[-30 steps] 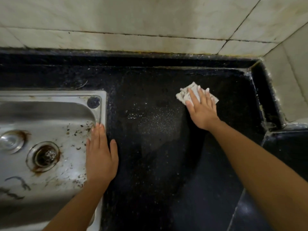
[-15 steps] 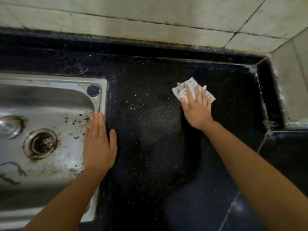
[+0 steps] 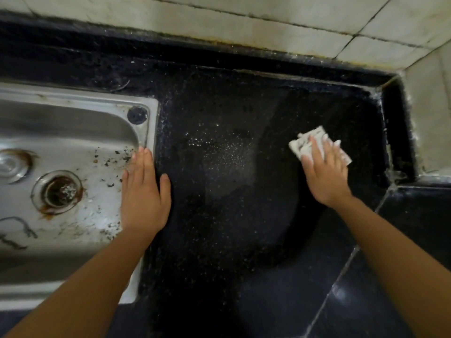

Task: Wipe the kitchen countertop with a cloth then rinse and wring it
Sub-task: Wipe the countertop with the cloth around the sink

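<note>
Nearest me, two bare forearms reach out over the black speckled bench (image 3: 219, 252). The left hand (image 3: 144, 191) lies flat with its fingers straight and close together. It rests across the right-hand rim of the steel sink (image 3: 152, 123), and the thumb sticks out onto the stone just right of the sink. Inside the sink, dark crumbs are scattered over the basin floor beside that hand, and a rust-ringed drain (image 3: 58, 191) sits further left.

Well to the right of the sink, the right hand (image 3: 324, 174) presses down with straight, slightly spread fingers on a crumpled white cloth (image 3: 301, 145). The cloth lies on the bench and pokes out beyond the fingertips and on both sides of them. Between the sink and the cloth, a patch of fine bright specks (image 3: 214, 147) glints on the stone; I cannot tell whether it is water or grit.

Behind the sink, a raised dark ledge (image 3: 170, 52) runs along the bench's far edge. Pale wall tiles (image 3: 244, 20) with grimy joints rise above it and turn a corner far to the right of the sink.
</note>
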Tool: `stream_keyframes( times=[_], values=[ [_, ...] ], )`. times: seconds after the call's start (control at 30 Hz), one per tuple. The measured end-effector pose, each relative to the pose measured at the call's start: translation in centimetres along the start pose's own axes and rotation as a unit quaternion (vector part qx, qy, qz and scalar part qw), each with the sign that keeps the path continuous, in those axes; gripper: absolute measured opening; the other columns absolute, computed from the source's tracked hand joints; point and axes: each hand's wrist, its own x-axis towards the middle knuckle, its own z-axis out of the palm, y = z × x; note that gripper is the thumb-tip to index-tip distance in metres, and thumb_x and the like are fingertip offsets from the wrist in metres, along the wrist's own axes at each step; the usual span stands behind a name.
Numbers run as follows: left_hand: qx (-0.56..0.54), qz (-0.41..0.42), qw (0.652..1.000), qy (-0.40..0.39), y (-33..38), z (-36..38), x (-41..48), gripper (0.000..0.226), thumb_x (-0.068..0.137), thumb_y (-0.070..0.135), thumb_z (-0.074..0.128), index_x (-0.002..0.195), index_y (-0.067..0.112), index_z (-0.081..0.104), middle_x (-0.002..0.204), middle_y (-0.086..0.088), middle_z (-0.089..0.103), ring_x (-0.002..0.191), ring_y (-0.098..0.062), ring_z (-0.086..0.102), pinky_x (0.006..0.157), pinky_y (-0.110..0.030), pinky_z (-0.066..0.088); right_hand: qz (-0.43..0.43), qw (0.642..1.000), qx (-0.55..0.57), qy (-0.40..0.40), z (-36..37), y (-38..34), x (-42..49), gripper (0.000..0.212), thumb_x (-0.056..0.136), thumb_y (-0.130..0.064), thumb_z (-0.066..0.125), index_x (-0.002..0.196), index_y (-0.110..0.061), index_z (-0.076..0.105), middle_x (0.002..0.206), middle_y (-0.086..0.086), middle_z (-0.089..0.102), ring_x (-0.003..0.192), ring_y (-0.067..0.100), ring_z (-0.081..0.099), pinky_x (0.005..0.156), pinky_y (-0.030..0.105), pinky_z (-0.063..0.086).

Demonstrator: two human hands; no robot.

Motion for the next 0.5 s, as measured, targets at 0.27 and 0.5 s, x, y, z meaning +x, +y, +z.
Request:
stream_keyframes(
  times=[0.27, 0.5],
  values=[
    [-0.005, 0.009, 1.000, 0.003, -0.1, 0.0, 0.0, 0.063, 0.097, 0.037, 0.023, 0.151, 0.008, 0.011, 0.159, -0.008, 0.009, 0.147, -0.018, 0.004, 0.119, -0.042, 0.009, 0.176, 0.982, 0.072, -0.004, -3.5, -0.5, 9.5, 0.057, 0.102, -0.050, 0.013, 0.154, -0.033, -0.005, 0.161, 0.002, -0.015, 0.146, 0.026, -0.019, 0.117, 0.043, -0.010],
    [-0.010, 0.010, 1.000, -0.005, -0.2, 0.1, 0.0, 0.065, 0.096, 0.040, 0.020, 0.151, 0.008, 0.008, 0.159, -0.007, 0.006, 0.147, -0.016, 0.000, 0.119, -0.042, 0.008, 0.225, 0.971, 0.085, 0.004, -4.0, -2.3, 11.3, 0.057, 0.103, -0.047, 0.014, 0.154, -0.032, -0.003, 0.162, 0.004, -0.013, 0.146, 0.030, -0.019, 0.117, 0.046, -0.010]
  ],
)
